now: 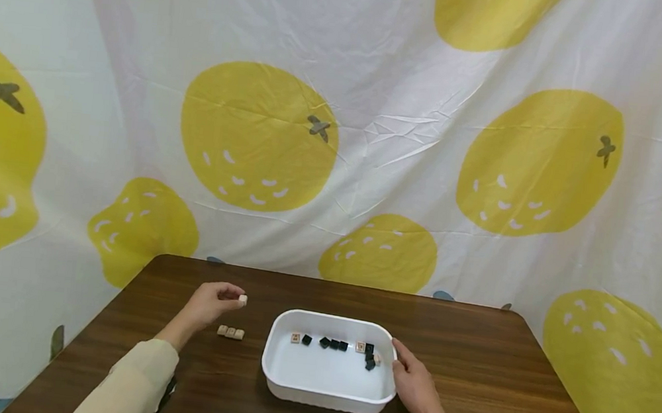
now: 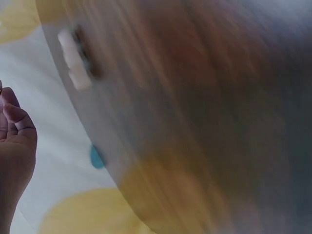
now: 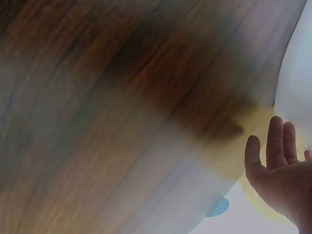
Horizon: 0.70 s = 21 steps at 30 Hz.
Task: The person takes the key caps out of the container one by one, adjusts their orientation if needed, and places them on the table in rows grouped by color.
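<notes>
My left hand (image 1: pixel 215 302) is raised over the table at the left, pinching a small cream block (image 1: pixel 243 300) between thumb and fingertips. In the left wrist view only part of this hand (image 2: pixel 17 124) shows. Just below it stands a short row of cream blocks (image 1: pixel 231 332), blurred in the left wrist view. A white tray (image 1: pixel 327 402) holds several small dark blocks (image 1: pixel 333 344) and a few cream marked ones (image 1: pixel 360 346). My right hand (image 1: pixel 417 384) rests against the tray's right side at the rim. Its visible fingers (image 3: pixel 276 144) look fairly straight in the right wrist view.
The brown wooden table (image 1: pixel 499 382) has its far edge close to a hanging white cloth (image 1: pixel 386 132) printed with yellow fruit. Wood surface extends behind the tray and to its right.
</notes>
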Tool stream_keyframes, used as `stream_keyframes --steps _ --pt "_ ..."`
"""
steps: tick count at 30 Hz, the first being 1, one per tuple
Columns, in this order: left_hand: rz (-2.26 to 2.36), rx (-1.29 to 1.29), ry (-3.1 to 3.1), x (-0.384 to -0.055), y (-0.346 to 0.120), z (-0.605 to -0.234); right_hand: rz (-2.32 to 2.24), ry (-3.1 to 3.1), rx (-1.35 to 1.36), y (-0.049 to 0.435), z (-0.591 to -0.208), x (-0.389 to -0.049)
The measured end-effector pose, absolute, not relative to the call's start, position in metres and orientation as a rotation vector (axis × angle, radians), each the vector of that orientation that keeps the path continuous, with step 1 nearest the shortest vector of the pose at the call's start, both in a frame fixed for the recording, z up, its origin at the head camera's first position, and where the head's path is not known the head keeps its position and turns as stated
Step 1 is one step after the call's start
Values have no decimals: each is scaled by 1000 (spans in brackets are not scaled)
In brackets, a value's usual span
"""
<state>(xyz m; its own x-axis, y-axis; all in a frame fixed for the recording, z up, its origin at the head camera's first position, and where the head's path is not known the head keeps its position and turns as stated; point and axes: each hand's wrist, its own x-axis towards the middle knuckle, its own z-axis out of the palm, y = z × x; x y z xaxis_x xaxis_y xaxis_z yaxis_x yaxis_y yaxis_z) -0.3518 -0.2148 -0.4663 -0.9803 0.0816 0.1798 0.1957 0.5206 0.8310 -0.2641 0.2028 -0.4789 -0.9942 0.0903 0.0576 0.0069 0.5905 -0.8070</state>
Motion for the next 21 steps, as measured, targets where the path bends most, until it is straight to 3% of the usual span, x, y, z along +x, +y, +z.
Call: stream_keyframes --steps 14,21 --pt "-1344 -47 -2695 -332 -270 -486 1539 -2723 -4 214 -474 -271" --pt "-1323 2 -2741 -328 -277 -492 2053 -2619 -147 220 -471 -276"
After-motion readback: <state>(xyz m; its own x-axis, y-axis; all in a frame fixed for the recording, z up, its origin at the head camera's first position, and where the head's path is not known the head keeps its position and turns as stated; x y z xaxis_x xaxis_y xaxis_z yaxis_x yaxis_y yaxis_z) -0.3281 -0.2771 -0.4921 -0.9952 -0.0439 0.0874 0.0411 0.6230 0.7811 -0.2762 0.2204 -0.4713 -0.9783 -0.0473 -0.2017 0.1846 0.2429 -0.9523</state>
